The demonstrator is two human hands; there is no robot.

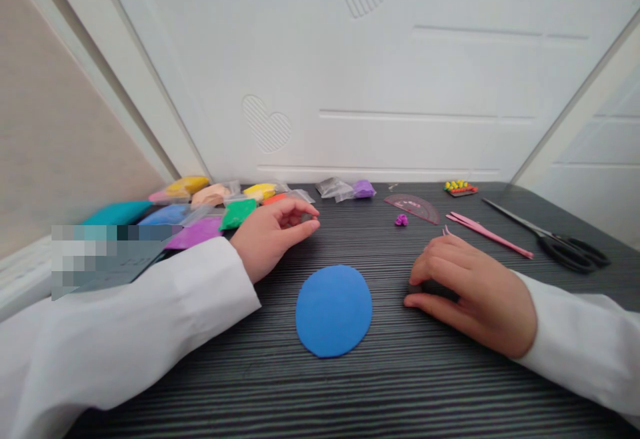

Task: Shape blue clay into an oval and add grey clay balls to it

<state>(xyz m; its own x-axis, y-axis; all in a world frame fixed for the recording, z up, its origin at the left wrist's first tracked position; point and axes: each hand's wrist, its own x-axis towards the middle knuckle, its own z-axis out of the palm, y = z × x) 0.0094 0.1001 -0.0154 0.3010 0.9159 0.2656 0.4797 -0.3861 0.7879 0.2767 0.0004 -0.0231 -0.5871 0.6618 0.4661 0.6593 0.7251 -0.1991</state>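
Well, my left hand [273,239] is curled, with the thumb and fingertips pinched together on a small piece of dark grey clay [306,218]. My right hand [470,296] is cupped, its fingers bent and its thumb low, around a dark lump of clay [433,288] on the table. Most of the lump is hidden under my fingers, so I cannot tell its shape. Between my hands, a little nearer me, lies a flat blue clay disc [333,311], touched by neither hand, on the dark striped tabletop [400,386]. Just beyond my left wrist, clear packets of coloured clay [237,214] crowd together in teal, blue, purple, green, yellow, peach and orange. Farther along, against the white panelled door [360,86], sit a packet of grey clay [333,188] and a packet of purple clay [364,189]. Off to the right lie a small magenta clay rosette [401,220], a pink translucent protractor [413,208], a pink plastic modelling tool [487,234] and black-handled scissors [565,250]. A little red strip with yellow beads [460,188] sits near the far edge.
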